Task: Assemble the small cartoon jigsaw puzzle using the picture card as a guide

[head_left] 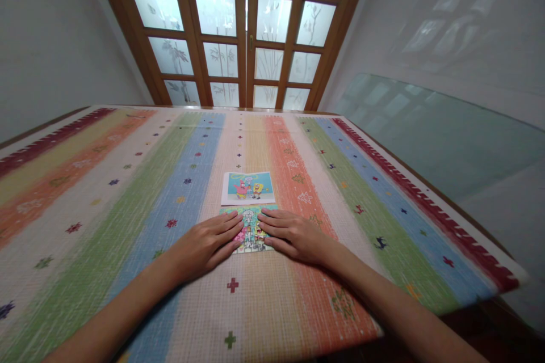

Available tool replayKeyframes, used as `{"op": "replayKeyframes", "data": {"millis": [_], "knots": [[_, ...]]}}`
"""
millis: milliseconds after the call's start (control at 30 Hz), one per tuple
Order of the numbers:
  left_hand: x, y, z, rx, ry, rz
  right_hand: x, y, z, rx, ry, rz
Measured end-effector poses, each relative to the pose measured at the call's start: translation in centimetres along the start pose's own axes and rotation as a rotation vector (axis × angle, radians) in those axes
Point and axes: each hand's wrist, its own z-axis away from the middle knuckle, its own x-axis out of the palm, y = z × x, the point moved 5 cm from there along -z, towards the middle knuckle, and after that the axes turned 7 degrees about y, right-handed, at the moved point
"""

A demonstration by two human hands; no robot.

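Observation:
A small cartoon jigsaw puzzle [250,231] lies flat on the striped tablecloth, its pieces joined together. My left hand [213,238] rests palm down over the puzzle's left side, fingers stretched out. Over the right side lies my right hand [292,232], also flat with its fingers extended. Between the fingertips the middle of the picture shows; both outer sides are partly covered by my hands. Just beyond the puzzle sits a printed picture card [248,188] with cartoon characters on a blue background. Neither hand touches the card.
A tablecloth [272,300] with coloured stripes and small printed motifs covers the table. Wooden doors with frosted panes [221,59] stand behind the far edge. A white wall with a pale green glossy panel [434,130] runs along the right.

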Motion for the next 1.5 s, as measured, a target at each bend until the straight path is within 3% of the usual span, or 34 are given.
{"op": "replayKeyframes", "data": {"millis": [267, 633, 967, 1267, 1500], "knots": [[-0.3, -1.4, 1.3, -0.031, -0.026, -0.018, 0.0, 0.1, 0.0, 0.01, 0.007, 0.001], [-2.4, -3.7, 2.8, -0.126, -0.055, 0.03, -1.1, 1.6, 1.6, 0.06, -0.02, -0.045], [-2.3, -3.8, 2.6, -0.119, -0.048, 0.013, -1.1, 2.1, 1.9, 0.085, -0.017, -0.038], [-2.2, -4.1, 2.6, -0.113, 0.0, 0.008, -1.0, 2.4, 2.1, 0.136, 0.027, -0.078], [-2.9, -3.3, 2.1, -0.101, 0.14, 0.009, -1.9, 2.1, 1.8, 0.258, 0.077, -0.115]]}}
